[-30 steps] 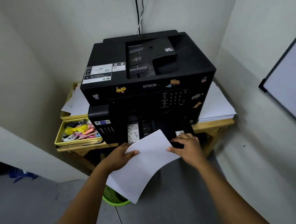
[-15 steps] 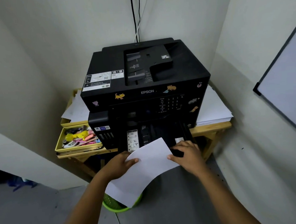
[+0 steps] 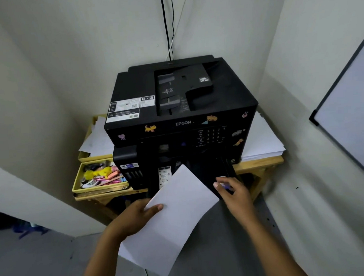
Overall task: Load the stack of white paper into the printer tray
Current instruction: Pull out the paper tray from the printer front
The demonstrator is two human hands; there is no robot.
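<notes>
paper: white stack point(image 3: 177, 219) is in the left hand point(image 3: 137, 217), thumb on top and fingers under; its far corner sits just before the printer's lower front.
left hand: closed on the paper's left edge; the stack sags to the near right, so it needs support.
right hand: point(image 3: 233, 193) off the paper, fingers loosely spread and blurred at the tray's right side; holds nothing.
tray: dark slot point(image 3: 208, 170) low in the printer point(image 3: 182, 120); whether it is fully pulled out, i cannot tell.
how to do it: square the skewed stack to the slot, level it with both hands, slide flat between the guides.
risk: a corner catching on the front edge and buckling.
desk: wooden point(image 3: 261, 161), a second pile point(image 3: 260, 141) right of the printer.
</notes>
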